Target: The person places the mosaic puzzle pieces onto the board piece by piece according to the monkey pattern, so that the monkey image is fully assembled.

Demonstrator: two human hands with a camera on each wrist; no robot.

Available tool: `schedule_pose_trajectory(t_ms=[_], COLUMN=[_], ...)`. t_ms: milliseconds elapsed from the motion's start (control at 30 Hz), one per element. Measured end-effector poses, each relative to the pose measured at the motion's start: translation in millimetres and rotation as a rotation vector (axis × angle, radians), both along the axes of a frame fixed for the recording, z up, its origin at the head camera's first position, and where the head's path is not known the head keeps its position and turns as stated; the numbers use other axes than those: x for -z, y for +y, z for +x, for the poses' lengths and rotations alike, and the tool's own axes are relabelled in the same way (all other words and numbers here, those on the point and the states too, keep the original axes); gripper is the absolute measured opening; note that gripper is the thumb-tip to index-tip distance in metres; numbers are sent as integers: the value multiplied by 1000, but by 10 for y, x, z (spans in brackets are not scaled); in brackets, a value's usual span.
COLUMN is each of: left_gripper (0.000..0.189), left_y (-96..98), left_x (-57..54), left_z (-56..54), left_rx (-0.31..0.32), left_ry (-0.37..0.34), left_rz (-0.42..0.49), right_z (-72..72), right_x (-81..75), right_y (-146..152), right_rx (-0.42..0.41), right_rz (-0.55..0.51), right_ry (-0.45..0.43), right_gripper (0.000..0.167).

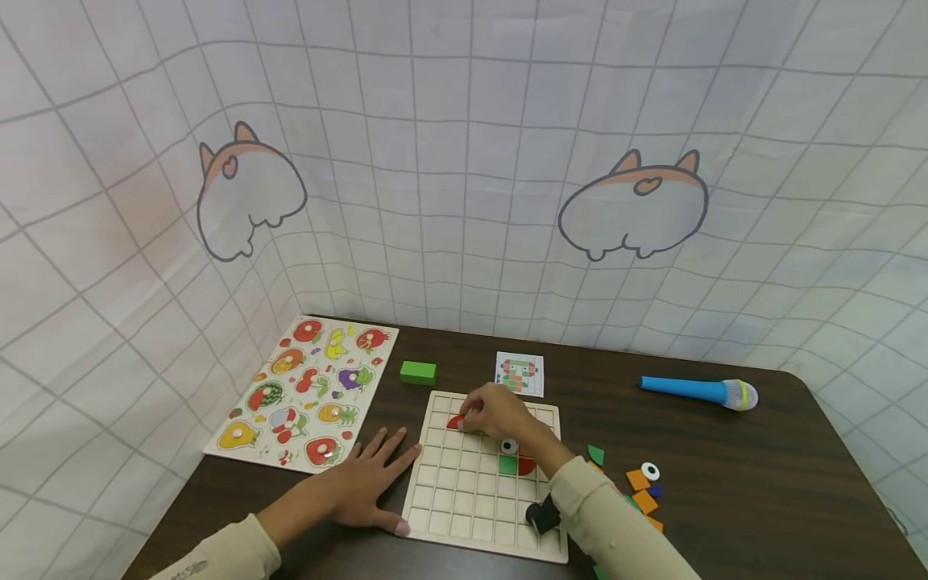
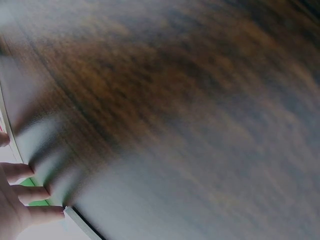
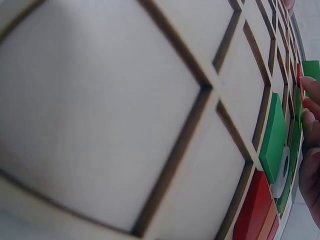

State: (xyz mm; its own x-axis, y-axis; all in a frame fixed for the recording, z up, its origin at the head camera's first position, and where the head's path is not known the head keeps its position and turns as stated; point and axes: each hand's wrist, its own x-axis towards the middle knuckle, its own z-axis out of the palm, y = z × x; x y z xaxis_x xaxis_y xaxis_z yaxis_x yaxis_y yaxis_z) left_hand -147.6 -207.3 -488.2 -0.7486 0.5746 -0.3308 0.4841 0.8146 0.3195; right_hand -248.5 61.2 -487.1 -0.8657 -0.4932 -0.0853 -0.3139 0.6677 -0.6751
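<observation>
A wooden grid board (image 1: pixel 451 503) lies on the dark table. My right hand (image 1: pixel 499 412) reaches over its far left part and pinches a small red piece (image 1: pixel 454 421) between thumb and fingers; in the right wrist view the fingertips sit right at this red piece. Nearer my right wrist, the board's cells hold a green square (image 1: pixel 507 466), a red rounded piece (image 1: pixel 526 466) and a white eye disc (image 1: pixel 509 446). The left hand (image 1: pixel 362 483) rests with spread fingers beside the board, thumb tip at its near left corner.
A picture card (image 1: pixel 519 374) lies behind the board, and a green block (image 1: pixel 418 372) to its left. On the far left is a fruit puzzle (image 1: pixel 329 395). Loose pieces, including an orange square (image 1: pixel 644 503), lie right of the board. A blue toy microphone (image 1: pixel 685 388) lies behind them.
</observation>
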Motion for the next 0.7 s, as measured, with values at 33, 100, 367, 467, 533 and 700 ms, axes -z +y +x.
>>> schedule_pose_trajectory(t_ms=[33,100,367,467,533,700], left_gripper=[110,110,109,109,110,110], left_y=[0,0,1,-3,-6,-4], left_x=[1,1,-12,-11,-10,-11], left_z=[0,0,3,1,1,6], left_rx=[0,0,8,13,15,11], left_ry=[1,1,-6,-2,1,0], left_rz=[-2,-2,7,7,8,7], right_z=[1,6,36,53,79,178], right_x=[-7,-18,-113,-156,-190,-287], right_y=[6,34,418,656,823,1231], right_rx=[-3,-13,-114,-120,-93,3], right_rz=[5,7,-61,-84,-100,-93], right_ry=[1,-2,56,76,64,62], right_gripper=[14,15,21,20,19,18])
